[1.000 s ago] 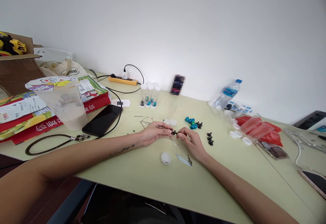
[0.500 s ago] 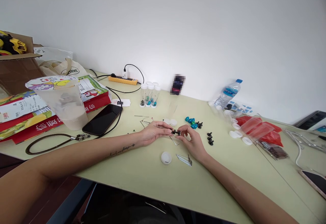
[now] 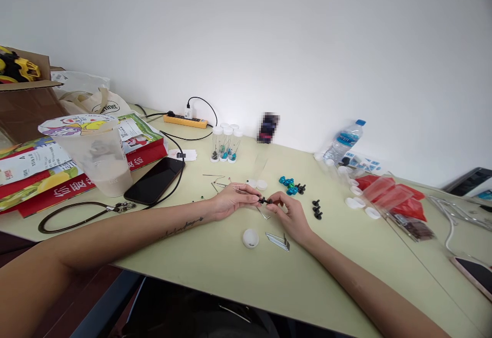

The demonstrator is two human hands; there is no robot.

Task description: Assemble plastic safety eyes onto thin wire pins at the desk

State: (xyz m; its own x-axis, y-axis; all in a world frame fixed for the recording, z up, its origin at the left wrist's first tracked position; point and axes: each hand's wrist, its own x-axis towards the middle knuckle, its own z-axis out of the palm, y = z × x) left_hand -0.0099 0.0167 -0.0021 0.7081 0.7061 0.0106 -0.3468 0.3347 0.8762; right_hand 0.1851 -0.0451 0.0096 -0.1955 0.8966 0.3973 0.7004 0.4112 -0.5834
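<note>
Between my two hands is a small black knob-like part [image 3: 263, 201], too small to make out fully. My left hand [image 3: 235, 199] pinches its left end, and a thin metal rod [image 3: 243, 190] also lies along these fingers. At the other end, the fingertips of my right hand [image 3: 288, 210] close on the black part. Just below sit a round white cap [image 3: 251, 238] with tiny pieces in it and a row of bent hex keys [image 3: 278, 241]. Blue and green knobs [image 3: 290, 184] and black knobs [image 3: 317, 209] lie to the right of my hands.
Capped clear tubes [image 3: 226, 144] stand behind my hands. At left are a plastic cup [image 3: 103, 161], a phone [image 3: 155, 181] and a cord loop [image 3: 73, 217]. A water bottle [image 3: 345, 142], white caps [image 3: 355, 203] and red plastic [image 3: 411, 199] occupy the right side.
My right fingers have shifted slightly and closed more over the right end of the black part. My left hand stays almost still.
</note>
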